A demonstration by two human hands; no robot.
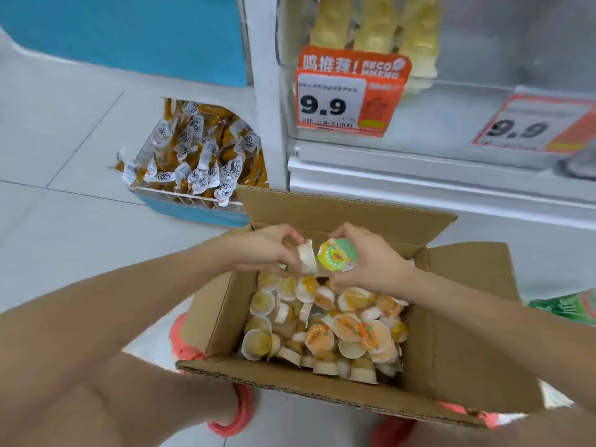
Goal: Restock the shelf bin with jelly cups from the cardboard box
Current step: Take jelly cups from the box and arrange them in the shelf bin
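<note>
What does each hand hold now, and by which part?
The left hand pinches a jelly cup by its side wall. The right hand grips another cup round its body, lid facing the camera.

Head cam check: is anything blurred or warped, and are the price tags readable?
Head view: left price tag reads sharp at 9.9; right price tag is smeared near the edge; wide-angle bends the shelf rail; hands and jelly cups are slightly soft; lighting even.

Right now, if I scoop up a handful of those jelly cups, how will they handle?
Probably light: each of the hands, left and right, lifts jelly cups easily. Their small round shape looks prone to slipping or rolling. Foil lids seem puncturable.
</note>
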